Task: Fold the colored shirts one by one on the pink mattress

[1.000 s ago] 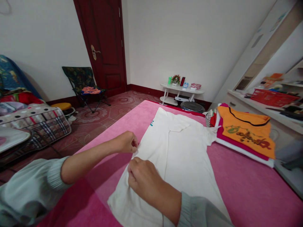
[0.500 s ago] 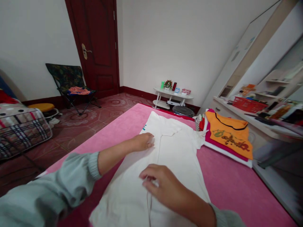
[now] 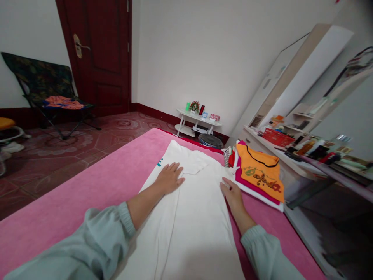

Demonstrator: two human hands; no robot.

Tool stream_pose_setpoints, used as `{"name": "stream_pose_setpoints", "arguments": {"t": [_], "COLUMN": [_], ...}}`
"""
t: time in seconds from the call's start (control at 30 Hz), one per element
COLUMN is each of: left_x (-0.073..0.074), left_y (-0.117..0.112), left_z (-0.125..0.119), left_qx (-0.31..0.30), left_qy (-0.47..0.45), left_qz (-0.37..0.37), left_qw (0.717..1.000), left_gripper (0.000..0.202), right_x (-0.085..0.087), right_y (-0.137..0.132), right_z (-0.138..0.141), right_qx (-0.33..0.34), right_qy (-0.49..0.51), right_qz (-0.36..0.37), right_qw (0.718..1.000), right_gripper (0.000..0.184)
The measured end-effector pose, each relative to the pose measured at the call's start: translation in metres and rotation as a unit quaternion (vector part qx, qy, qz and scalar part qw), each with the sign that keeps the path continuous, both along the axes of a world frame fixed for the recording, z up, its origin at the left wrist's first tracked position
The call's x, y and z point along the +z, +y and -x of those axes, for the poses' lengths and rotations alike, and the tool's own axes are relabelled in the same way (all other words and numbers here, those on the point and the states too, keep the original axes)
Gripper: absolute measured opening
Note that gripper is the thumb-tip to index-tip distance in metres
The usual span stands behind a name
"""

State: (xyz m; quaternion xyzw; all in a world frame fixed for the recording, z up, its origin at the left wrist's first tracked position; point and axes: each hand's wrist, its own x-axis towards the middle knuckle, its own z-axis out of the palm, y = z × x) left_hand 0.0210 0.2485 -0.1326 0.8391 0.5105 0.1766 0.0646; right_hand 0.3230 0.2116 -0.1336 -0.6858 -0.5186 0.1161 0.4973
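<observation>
A white short-sleeved shirt lies stretched out in front of me, one side folded over along its length, with a small teal print at the upper left. Flat on its upper part, near the fold, rests my left hand, open with fingers spread. My right hand is at the shirt's right edge, just below the sleeve. Its thumb and forefinger are bent close together on the cloth there; the other fingers are partly hidden.
The shirt lies on a pink bedspread. A stack of folded clothes, topped by an orange shirt, sits at the right edge. Beyond are a cluttered dresser, a small white table and a folding chair.
My right hand has moved from the middle fold to the shirt's right edge. My left hand has opened out and spread flat on the cloth. The view has turned right.
</observation>
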Motion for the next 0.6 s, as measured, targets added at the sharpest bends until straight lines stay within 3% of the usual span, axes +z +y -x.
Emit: {"name": "stream_pose_setpoints", "arguments": {"t": [0.17,0.33,0.47,0.6], "left_x": [0.000,0.004,0.009,0.010], "left_y": [0.000,0.000,0.005,0.011], "left_z": [-0.001,0.000,0.003,0.011], "left_qx": [0.004,-0.002,0.032,0.075], "left_qy": [-0.006,-0.084,-0.261,-0.385], "left_qz": [-0.007,0.006,0.015,0.025], "left_qw": [1.000,0.996,0.965,0.920], "left_gripper": [0.056,0.055,0.054,0.051], "right_x": [-0.002,0.029,0.046,0.031], "right_y": [0.009,0.032,0.066,0.090], "right_z": [0.014,0.039,0.093,0.156], "right_qx": [0.000,0.011,0.065,0.185], "right_qy": [0.007,0.066,0.001,-0.061], "right_qz": [-0.029,-0.120,-0.084,-0.008], "right_qw": [1.000,0.990,0.994,0.981], "right_gripper": [0.048,0.053,0.053,0.054]}}
